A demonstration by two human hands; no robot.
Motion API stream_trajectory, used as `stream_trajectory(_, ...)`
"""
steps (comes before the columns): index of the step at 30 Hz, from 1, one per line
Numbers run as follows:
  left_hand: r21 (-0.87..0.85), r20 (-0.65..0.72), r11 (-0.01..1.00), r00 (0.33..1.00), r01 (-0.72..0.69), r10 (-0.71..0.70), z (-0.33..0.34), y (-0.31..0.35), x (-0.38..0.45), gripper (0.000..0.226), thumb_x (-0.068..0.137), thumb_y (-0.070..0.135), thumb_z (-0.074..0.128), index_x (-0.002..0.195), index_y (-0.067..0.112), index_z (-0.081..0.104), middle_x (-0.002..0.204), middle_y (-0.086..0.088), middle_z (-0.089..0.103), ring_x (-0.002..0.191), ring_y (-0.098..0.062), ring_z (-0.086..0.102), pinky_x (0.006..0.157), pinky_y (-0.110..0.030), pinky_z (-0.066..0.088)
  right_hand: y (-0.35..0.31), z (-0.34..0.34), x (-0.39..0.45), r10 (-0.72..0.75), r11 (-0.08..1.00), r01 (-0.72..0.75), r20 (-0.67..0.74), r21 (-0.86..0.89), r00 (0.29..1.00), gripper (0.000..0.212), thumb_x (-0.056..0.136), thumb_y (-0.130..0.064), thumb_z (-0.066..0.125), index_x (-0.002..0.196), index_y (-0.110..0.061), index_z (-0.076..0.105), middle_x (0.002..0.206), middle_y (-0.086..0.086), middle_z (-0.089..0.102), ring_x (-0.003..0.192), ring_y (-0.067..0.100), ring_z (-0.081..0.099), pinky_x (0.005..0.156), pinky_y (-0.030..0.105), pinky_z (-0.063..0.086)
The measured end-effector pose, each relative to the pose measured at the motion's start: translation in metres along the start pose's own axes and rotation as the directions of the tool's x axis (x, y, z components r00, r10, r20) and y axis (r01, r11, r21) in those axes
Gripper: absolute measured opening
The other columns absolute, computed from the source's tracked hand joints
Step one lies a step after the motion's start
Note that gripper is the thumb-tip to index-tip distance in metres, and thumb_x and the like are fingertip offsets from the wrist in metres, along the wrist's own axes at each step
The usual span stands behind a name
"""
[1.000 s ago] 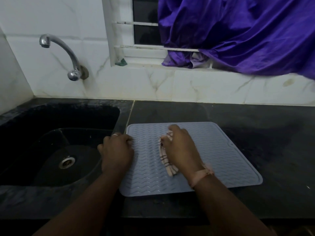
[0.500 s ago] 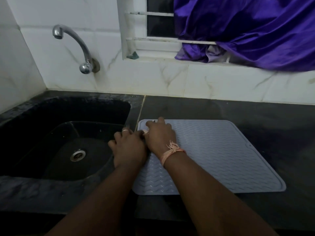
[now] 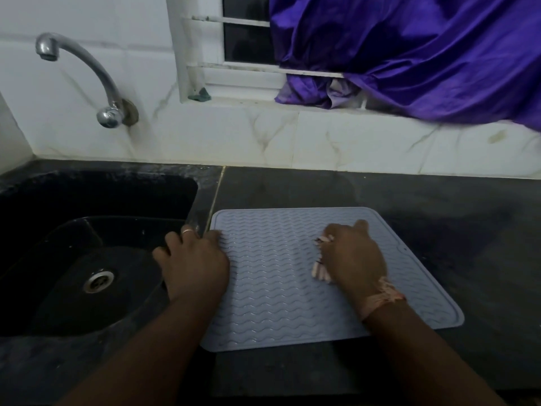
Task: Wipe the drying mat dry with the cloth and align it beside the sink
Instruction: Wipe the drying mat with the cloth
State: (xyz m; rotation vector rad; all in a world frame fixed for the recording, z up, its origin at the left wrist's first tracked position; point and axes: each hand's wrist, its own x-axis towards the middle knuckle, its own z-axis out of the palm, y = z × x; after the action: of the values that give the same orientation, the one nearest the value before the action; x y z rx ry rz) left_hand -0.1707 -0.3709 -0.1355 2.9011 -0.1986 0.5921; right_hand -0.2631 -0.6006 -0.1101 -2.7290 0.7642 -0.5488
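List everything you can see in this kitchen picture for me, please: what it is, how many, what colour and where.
drying mat: one, pale grey-blue with a wavy ribbed pattern, flat on the counter right of the sink
cloth: one, light with dark stripes, bunched under the right hand on the mat
sink: one, black, set in the counter at left
drain: one, metal, in the sink floor
tap: one, silver, on the wall above the sink
counter: one, dark stone
wall tiles: white, marbled, behind the counter
window: one, white frame, above the tiles
curtain: one, purple, draped over the sill
left hand: one, ring on a finger, at the mat's left edge
right hand: one, pink wristband, pressing the cloth
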Motion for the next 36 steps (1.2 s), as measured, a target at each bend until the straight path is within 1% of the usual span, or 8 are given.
stream_trajectory(6, 0.077, -0.021, 0.974, 0.977, -0.212, 0.214, -0.002, 0.003, 0.001, 0.038, 0.092, 0.023, 0.040, 0.117, 0.029, 0.068, 0.115, -0.009, 0.059, 0.099, -0.031, 0.046, 0.080, -0.047, 0.031, 0.040, -0.005, 0.016, 0.145, 0.989, -0.146, -0.053, -0.013, 0.988, 0.009, 0.090, -0.020, 0.058, 0.094, -0.015, 0.064, 0.113, 0.021, 0.060, 0.069, 0.018, 0.034, 0.061, 0.029, 0.031)
stream_trajectory(11, -0.101, 0.061, 0.907, 0.908, -0.409, 0.416, -0.001, 0.009, 0.009, 0.052, 0.096, 0.026, 0.026, 0.138, 0.027, 0.057, 0.134, 0.000, 0.057, 0.117, -0.026, 0.051, 0.091, -0.047, 0.050, -0.020, -0.014, -0.003, 0.016, 0.992, -0.015, -0.006, 0.129, 1.000, 0.014, 0.096, -0.029, 0.055, 0.096, -0.019, 0.065, 0.120, 0.014, 0.052, 0.075, 0.021, 0.052, 0.066, 0.029, 0.038)
stream_trajectory(15, -0.208, 0.085, 0.890, 0.899, -0.406, 0.430, 0.001, 0.007, 0.010, 0.037, 0.101, 0.028, 0.034, 0.129, 0.026, 0.059, 0.126, 0.004, 0.055, 0.114, -0.019, 0.053, 0.086, -0.043, 0.053, -0.089, 0.013, -0.029, -0.144, 0.978, 0.144, -0.009, 0.154, 0.989, 0.022, 0.096, -0.021, 0.057, 0.114, -0.026, 0.069, 0.139, 0.010, 0.042, 0.090, 0.027, 0.065, 0.069, 0.029, 0.048)
stream_trajectory(18, -0.195, 0.083, 0.902, 0.910, -0.384, 0.405, 0.005, 0.005, 0.011, 0.025, 0.101, 0.029, 0.037, 0.104, 0.027, 0.062, 0.106, 0.007, 0.056, 0.100, -0.016, 0.054, 0.074, -0.040, 0.053, -0.109, 0.033, -0.036, -0.147, 0.986, 0.146, 0.001, 0.078, 0.989, 0.014, 0.087, -0.011, 0.061, 0.089, -0.020, 0.071, 0.132, 0.013, 0.052, 0.077, 0.029, 0.063, 0.054, 0.030, 0.038)
stream_trajectory(23, -0.189, 0.114, 0.909, 0.911, -0.371, 0.396, 0.004, 0.006, 0.012, 0.048, 0.088, 0.034, 0.018, 0.104, 0.025, 0.062, 0.109, 0.007, 0.057, 0.100, -0.017, 0.052, 0.075, -0.042, 0.054, -0.089, 0.033, -0.033, -0.140, 0.990, 0.140, 0.024, -0.013, 0.990, 0.013, 0.071, -0.011, 0.076, 0.067, -0.019, 0.067, 0.119, 0.015, 0.062, 0.061, 0.024, 0.059, 0.046, 0.025, 0.028)
stream_trajectory(27, -0.168, 0.141, 0.920, 0.915, -0.354, 0.378, 0.002, 0.007, 0.012, 0.033, 0.096, 0.026, 0.033, 0.111, 0.026, 0.062, 0.115, 0.006, 0.058, 0.106, -0.019, 0.053, 0.077, -0.043, 0.055, -0.056, 0.011, -0.018, -0.121, 0.992, 0.125, 0.125, -0.025, 0.985, 0.010, 0.087, -0.011, 0.060, 0.092, -0.013, 0.068, 0.154, 0.025, 0.036, 0.083, 0.030, 0.066, 0.057, 0.030, 0.044)
stream_trajectory(32, -0.160, 0.142, 0.925, 0.920, -0.343, 0.366, 0.001, 0.007, 0.012, 0.026, 0.099, 0.023, 0.040, 0.111, 0.025, 0.063, 0.114, 0.006, 0.058, 0.106, -0.019, 0.053, 0.077, -0.043, 0.055, 0.006, -0.012, -0.001, 0.002, 0.996, 0.002, 0.044, -0.086, 0.999, 0.014, 0.094, -0.015, 0.053, 0.094, -0.017, 0.067, 0.146, 0.021, 0.043, 0.080, 0.024, 0.064, 0.061, 0.028, 0.045)
stream_trajectory(36, -0.160, 0.130, 0.929, 0.926, -0.333, 0.355, 0.000, 0.009, 0.011, 0.027, 0.099, 0.022, 0.041, 0.112, 0.026, 0.063, 0.114, 0.005, 0.059, 0.106, -0.019, 0.053, 0.077, -0.043, 0.055, 0.032, -0.025, 0.006, 0.123, 0.982, -0.116, 0.040, -0.148, 0.992, 0.018, 0.097, -0.019, 0.051, 0.107, -0.017, 0.066, 0.157, 0.024, 0.030, 0.094, 0.027, 0.066, 0.066, 0.029, 0.042)
